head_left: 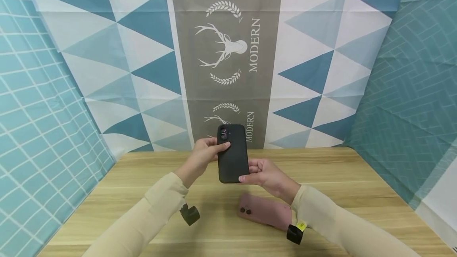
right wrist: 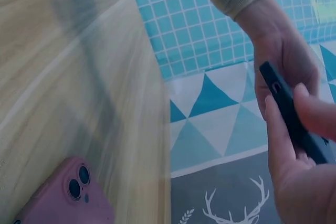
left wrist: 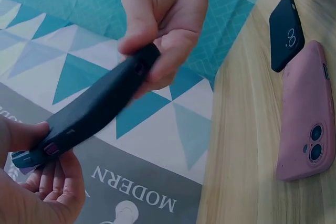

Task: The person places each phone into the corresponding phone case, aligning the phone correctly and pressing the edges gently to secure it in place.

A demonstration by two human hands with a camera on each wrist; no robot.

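Observation:
A phone in a black case is held up above the table, its back with the two camera lenses towards the head view. My left hand grips its upper left side, thumb across the back near the lenses. At the lower right corner my right hand pinches it, thumb on the back and fingers behind. The left wrist view shows the black-cased phone edge-on between both hands, with purple at a side cutout. Its front is hidden in the head view.
Below my right hand a pink phone lies back up on the wooden table. The left wrist view shows a second black phone beside it, hidden in the head view. Patterned cloth hangs behind the table.

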